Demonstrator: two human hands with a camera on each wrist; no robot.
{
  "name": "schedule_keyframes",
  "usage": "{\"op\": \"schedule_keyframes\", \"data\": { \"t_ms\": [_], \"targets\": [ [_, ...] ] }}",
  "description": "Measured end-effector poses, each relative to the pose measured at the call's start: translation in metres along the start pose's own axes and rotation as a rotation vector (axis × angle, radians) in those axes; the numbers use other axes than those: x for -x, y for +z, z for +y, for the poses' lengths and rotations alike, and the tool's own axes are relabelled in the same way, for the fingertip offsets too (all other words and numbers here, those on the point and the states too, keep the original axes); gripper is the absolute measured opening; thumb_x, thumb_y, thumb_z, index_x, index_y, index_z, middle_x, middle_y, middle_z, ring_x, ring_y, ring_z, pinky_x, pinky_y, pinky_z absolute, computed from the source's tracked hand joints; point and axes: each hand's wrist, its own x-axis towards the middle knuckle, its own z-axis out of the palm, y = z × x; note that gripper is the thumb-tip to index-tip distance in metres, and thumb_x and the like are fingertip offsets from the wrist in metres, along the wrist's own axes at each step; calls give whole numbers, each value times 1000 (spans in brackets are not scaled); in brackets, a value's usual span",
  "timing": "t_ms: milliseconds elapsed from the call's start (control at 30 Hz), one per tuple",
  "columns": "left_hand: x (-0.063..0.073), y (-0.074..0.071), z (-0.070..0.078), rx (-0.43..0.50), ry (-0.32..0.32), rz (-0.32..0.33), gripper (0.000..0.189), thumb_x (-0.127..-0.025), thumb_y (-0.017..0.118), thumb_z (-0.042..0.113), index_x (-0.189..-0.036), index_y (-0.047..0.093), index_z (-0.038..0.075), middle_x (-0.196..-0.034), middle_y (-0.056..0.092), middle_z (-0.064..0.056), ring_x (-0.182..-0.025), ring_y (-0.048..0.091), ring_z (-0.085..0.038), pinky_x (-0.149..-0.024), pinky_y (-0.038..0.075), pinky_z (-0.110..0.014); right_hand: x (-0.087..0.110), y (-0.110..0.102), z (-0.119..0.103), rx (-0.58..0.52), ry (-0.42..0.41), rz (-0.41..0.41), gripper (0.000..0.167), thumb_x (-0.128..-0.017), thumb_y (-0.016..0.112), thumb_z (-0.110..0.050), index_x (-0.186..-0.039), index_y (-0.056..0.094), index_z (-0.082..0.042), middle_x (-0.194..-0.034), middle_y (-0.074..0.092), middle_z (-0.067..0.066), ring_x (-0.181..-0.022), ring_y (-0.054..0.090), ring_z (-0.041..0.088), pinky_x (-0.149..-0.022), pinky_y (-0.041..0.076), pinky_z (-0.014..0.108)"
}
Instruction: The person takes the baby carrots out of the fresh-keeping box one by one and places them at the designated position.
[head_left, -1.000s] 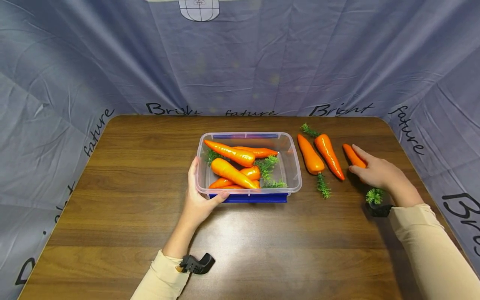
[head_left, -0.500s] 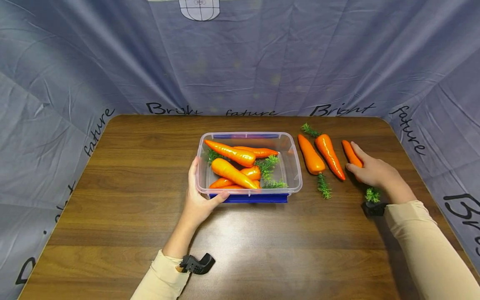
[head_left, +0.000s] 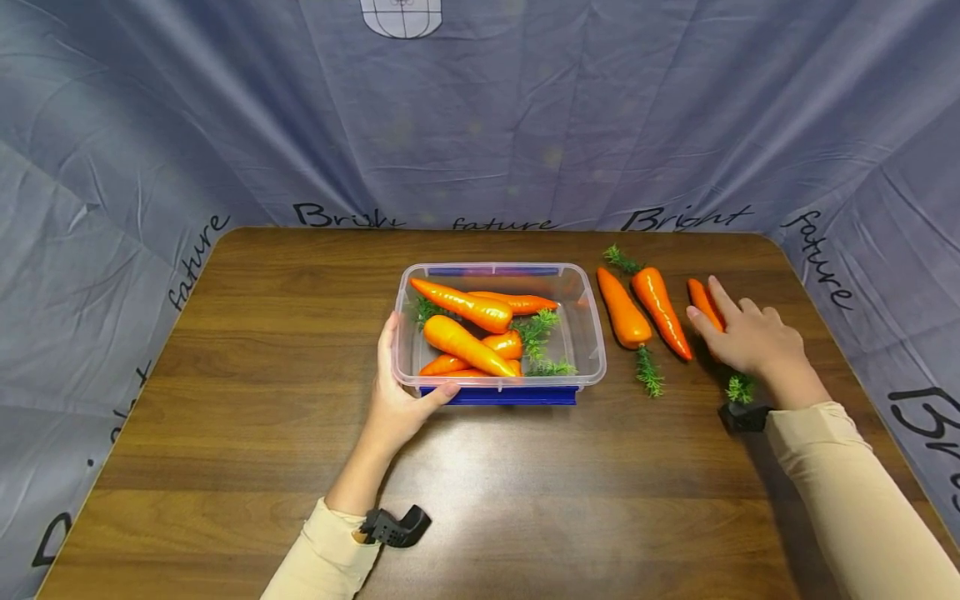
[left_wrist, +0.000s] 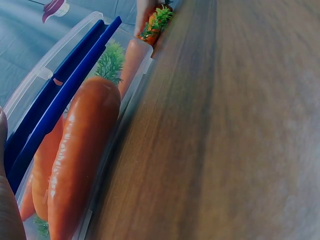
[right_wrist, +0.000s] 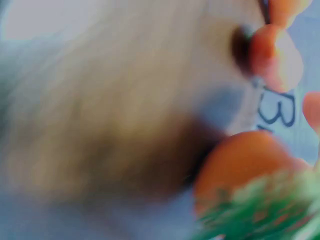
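A clear plastic box [head_left: 581, 333] with blue clasps [head_left: 525, 396] holds several orange carrots with green tops. My left hand [head_left: 401, 404] grips the box at its near left corner, thumb on the front edge. In the left wrist view a carrot [left_wrist: 87, 145] shows through the wall beneath the blue clasp. On the right, my right hand [head_left: 753, 340] is over a carrot [head_left: 703, 300], its fingers spread and the index finger stretched along the carrot's far side. Part of that carrot is hidden under the hand; its thick end [right_wrist: 240, 165] shows blurred in the right wrist view.
Two more carrots, one [head_left: 624, 310] with its top toward me and one [head_left: 660, 312] with its top away, lie between the box and my right hand. All stand on a brown wooden table [head_left: 285, 308], with grey-blue cloth [head_left: 480, 125] behind and at the sides.
My right hand and its carrot have shifted slightly away from me. The right hand's fingers, earlier closed about the carrot, are now spread. The left hand and the box stay in place.
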Motion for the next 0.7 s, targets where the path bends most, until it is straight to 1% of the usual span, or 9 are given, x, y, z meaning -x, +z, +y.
{"op": "schedule_keyframes", "data": {
  "t_ms": [67,133,267,367,433,567,700],
  "targets": [
    [0,0,0,-1,3,-1,113,-72,85,3,-159,12,15,-165,16,-15,-149,24,-38,-121,24,-53,3,-2,-8,8,0,79,81,-95,12,-74,-159,-9,-29,-149,27,38,-122,29,65,-79,36,77],
    [0,0,0,-8,6,-1,114,-72,85,3,-159,12,14,-165,16,-16,-149,25,-38,-121,24,-54,6,-7,-21,8,-23,166,76,-97,14,-71,-160,-4,-31,-146,31,35,-118,31,62,-78,36,72],
    [-1,0,0,-15,17,-1,114,-72,85,3,-159,12,12,-165,16,-18,-148,25,-40,-120,24,-55,12,-20,-56,1,-121,316,68,-101,23,-63,-160,6,-33,-139,42,30,-113,37,57,-78,37,67],
    [-1,1,0,-12,22,-2,114,-72,85,3,-159,12,11,-165,16,-19,-148,25,-41,-120,24,-56,19,-28,-88,-6,-215,399,65,-103,31,-57,-160,11,-34,-134,49,25,-109,43,53,-77,40,64],
    [-1,1,0,-7,22,-3,114,-72,85,2,-159,11,11,-165,15,-19,-148,24,-41,-121,24,-56,23,-33,-110,-15,-277,429,64,-103,35,-54,-160,13,-35,-133,52,23,-108,45,51,-79,42,63],
    [-1,1,0,3,21,-6,114,-72,84,1,-159,11,11,-165,14,-20,-149,23,-41,-121,23,-56,31,-39,-150,-21,-390,455,64,-102,38,-55,-159,14,-37,-131,56,18,-107,48,45,-82,43,59],
    [0,0,1,8,23,-4,114,-72,85,2,-159,11,11,-165,14,-20,-149,23,-42,-120,23,-57,34,-38,-182,-15,-492,466,66,-101,42,-58,-158,17,-38,-118,60,11,-102,51,38,-79,44,52]
  ]
}}
